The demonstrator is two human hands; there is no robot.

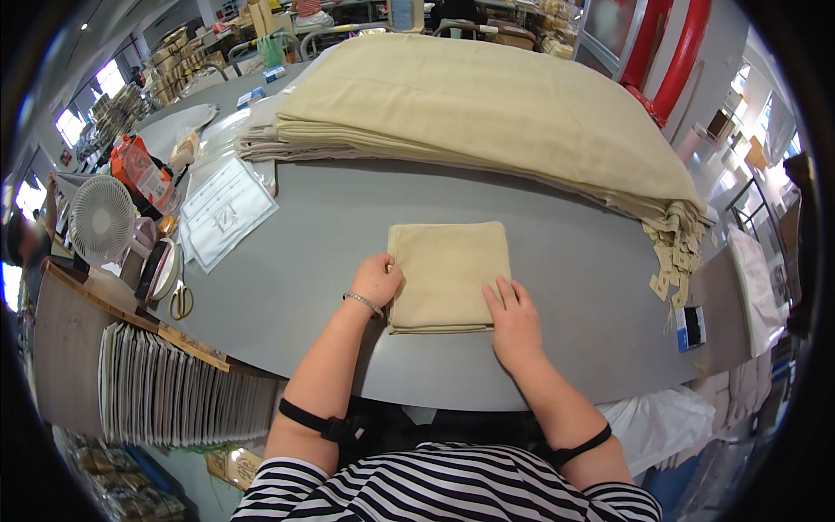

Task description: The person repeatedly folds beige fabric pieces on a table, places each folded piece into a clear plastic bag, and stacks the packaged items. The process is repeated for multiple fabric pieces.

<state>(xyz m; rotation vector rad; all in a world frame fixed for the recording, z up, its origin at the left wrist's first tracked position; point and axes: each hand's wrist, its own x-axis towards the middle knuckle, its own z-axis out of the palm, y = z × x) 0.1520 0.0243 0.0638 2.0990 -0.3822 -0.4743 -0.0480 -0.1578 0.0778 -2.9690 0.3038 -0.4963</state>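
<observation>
A beige cloth folded into a square (447,274) lies flat on the grey table (313,209) before me. My left hand (377,282) is at its left edge, thumb and curled fingers on the border; whether it pinches the cloth is hard to tell. My right hand (515,320) rests on the lower right part with its fingers spread. Beyond lies a wide stack of pale yellow cloths (470,104), with greyish cloths under it. Many small tags (675,261) hang from the stack's right end.
At the left are printed plastic bags (227,212), a white fan (102,218), a clear plastic bottle (147,176) and scissors with yellow handles (181,301). A small blue box (690,328) sits near the right edge. A person (32,241) is at the far left.
</observation>
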